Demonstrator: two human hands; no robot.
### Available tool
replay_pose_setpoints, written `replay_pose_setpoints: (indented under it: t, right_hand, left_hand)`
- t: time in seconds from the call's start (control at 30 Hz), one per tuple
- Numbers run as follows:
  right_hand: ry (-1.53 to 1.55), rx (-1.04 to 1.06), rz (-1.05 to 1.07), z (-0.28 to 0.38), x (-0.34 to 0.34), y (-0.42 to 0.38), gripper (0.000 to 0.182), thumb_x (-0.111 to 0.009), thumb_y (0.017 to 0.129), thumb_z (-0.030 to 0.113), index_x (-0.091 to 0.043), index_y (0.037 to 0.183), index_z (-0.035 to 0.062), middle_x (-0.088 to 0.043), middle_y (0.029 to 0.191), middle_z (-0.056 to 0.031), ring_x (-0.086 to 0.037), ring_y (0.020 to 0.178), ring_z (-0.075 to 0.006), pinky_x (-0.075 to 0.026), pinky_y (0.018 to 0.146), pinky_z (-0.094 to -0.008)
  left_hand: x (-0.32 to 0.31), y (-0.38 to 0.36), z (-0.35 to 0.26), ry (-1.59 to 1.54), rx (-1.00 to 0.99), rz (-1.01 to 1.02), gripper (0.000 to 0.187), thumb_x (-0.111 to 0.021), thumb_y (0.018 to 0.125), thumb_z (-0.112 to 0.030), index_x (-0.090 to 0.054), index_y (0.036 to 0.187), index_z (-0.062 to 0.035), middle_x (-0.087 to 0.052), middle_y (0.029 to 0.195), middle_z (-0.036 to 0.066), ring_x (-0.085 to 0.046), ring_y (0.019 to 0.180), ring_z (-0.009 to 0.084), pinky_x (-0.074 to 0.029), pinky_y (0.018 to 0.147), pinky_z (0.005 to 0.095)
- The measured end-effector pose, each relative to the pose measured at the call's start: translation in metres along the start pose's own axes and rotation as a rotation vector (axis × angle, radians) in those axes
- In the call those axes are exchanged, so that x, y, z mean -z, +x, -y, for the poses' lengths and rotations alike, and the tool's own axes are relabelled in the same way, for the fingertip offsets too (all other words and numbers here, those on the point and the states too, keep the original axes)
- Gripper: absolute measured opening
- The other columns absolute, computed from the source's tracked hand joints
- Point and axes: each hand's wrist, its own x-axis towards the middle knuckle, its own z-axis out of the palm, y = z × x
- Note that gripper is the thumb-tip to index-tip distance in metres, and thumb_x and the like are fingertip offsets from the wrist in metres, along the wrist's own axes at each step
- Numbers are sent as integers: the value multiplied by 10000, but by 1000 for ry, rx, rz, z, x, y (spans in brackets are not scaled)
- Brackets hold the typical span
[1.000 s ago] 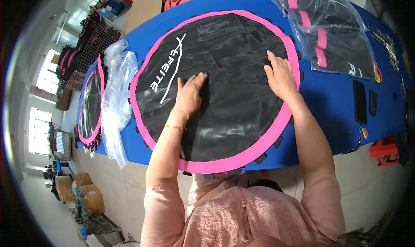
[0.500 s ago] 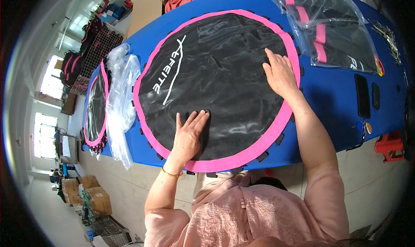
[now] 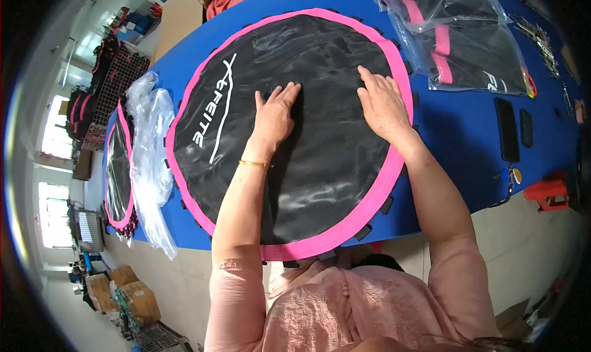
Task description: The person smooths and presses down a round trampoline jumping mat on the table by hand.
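Note:
A round black trampoline mat [image 3: 320, 192] with a pink border and black tabs around its edge lies spread on a blue table [image 3: 458, 167]. White lettering runs along its left part. My left hand [image 3: 276, 115] rests near the middle of the mat, palm down, its fingers spread. Close to the right border, my right hand [image 3: 385, 103] lies on the mat with fingers stretched out. Neither hand grips anything.
Folded mats in clear plastic bags [image 3: 468, 53] lie at the back right. A black phone [image 3: 507, 130] sits at the right. Crumpled clear plastic [image 3: 152, 149] and another pink-edged mat [image 3: 118, 170] lie at the left. A red stool [image 3: 546, 196] stands beyond the table edge.
My left hand has slid from the mat's near part up toward its middle. My right hand stays near the right border. The view has shifted a little.

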Motion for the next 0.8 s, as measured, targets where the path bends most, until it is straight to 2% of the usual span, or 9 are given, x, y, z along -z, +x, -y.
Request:
replay_pose_setpoints:
  t: [0.17,0.3,0.43,0.5,0.63,0.8]
  right_hand:
    - [15,-18,15,-3,-1,2,446,-493,1022,152,-449,1451,40,-625,1253,-168,-558,1213,-344,-368,1102,-503]
    - [99,-31,-15,-11,-4,5,440,-485,1018,121,-456,1448,38,-648,1256,-158,-567,1193,-354,-396,1078,-472]
    - [134,-58,-23,-12,-4,5,439,-473,1018,98,-456,1451,33,-654,1277,-158,-567,1192,-362,-424,1051,-454]
    - [140,-56,-37,-12,-4,5,441,-469,1020,95,-453,1456,34,-653,1280,-158,-571,1185,-365,-426,1047,-458]
    - [139,-46,-36,-11,0,5,440,-483,1022,117,-455,1454,37,-654,1261,-183,-583,1154,-376,-430,1029,-470]
    - [64,-57,-33,-6,10,5,443,-500,1022,144,-460,1450,39,-663,1191,-205,-592,1121,-387,-428,1015,-477]
  left_hand:
    - [-3,10,-41,3,-94,-15,687,-597,830,-1,-459,1487,-146,-489,1542,52,-465,1412,269,-256,1155,686]
    - [2,-12,-90,-61,-257,-78,551,-568,876,-61,-536,1424,-106,-550,1469,71,-507,1365,271,-267,1151,675]
    - [3,-36,-115,-73,-313,-89,531,-552,890,-71,-546,1421,-92,-563,1453,71,-523,1345,291,-256,1163,657]
    - [7,-44,-112,-58,-305,-73,529,-543,897,-73,-543,1426,-98,-563,1458,67,-527,1342,294,-238,1168,663]
    - [12,-61,-68,68,-162,-50,566,-552,882,-47,-523,1441,-132,-552,1483,52,-517,1359,294,-232,1168,670]
    - [32,-93,1,105,52,88,831,-608,734,65,-437,1511,-175,-494,1540,29,-463,1415,302,-212,1179,674]
